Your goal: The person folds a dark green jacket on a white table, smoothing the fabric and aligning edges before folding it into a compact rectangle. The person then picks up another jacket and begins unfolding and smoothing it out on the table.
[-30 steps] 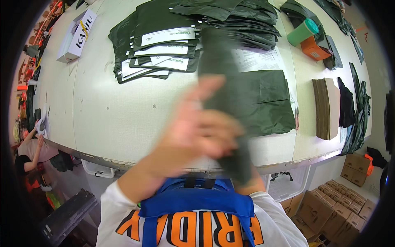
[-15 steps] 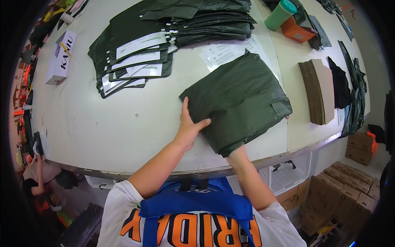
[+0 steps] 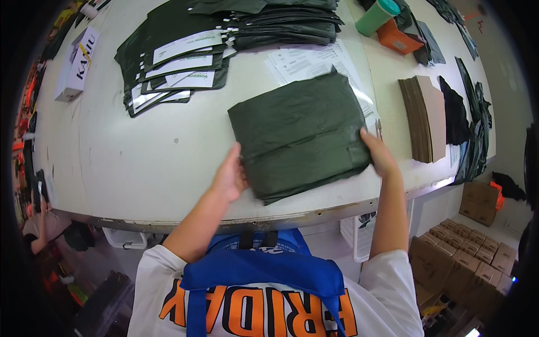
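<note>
A flat, dark green plastic bag, creased across its face, lies slightly turned on the table in front of me. My left hand is at its left edge, with the fingers partly hidden behind that side. At the lower right edge my right hand grips it, the thumb on top and the other fingers out of sight beneath. Beyond the bag, printed white paper sheets lie partly under it. Farther left sit stacked dark green bags with white labels, beside a pile of more dark bags.
A white box stands at the left of the table. Toward the right are a stack of brown cardboard, a black cloth, a green tumbler and an orange box. Cartons fill the floor at the lower right.
The bag has shifted left and turned to lie straighter. My right hand moved from its near edge to its right edge, and my left thumb came off its top.
</note>
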Motion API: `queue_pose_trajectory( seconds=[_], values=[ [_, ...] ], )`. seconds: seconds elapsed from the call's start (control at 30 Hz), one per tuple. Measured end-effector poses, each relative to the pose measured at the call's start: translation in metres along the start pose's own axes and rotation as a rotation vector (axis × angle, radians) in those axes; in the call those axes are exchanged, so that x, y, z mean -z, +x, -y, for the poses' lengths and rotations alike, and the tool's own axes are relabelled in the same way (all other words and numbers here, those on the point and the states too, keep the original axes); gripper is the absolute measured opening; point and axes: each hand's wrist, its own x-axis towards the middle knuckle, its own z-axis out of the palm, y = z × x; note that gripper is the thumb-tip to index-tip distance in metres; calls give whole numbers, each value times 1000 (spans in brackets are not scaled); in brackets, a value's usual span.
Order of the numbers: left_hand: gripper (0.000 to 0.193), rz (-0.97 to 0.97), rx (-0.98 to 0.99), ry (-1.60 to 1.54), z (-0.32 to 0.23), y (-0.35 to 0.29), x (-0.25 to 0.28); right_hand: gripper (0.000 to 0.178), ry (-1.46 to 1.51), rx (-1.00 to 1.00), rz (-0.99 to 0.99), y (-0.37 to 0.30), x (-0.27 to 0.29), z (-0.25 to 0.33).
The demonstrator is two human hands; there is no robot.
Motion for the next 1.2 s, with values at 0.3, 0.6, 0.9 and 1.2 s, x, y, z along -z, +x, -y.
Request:
queue_pose_trajectory(
  seconds=[0.3, 0.6, 0.9, 1.2],
  values=[
    [107, 296, -139, -618, 46, -34, 75, 67, 220, -160, 265, -98, -200, -102],
    [75, 52, -287, 49, 41, -69, 84, 52, -626, 278, 842, -105, -160, 19],
    [61, 127, -117, -142, 39, -74, 111, 88, 111, -80, 510, -14, -145, -34],
    [62, 80, 166, -108, 68, -105, 134, 97, 230, -374, 551, -67, -159, -83]
  ],
)
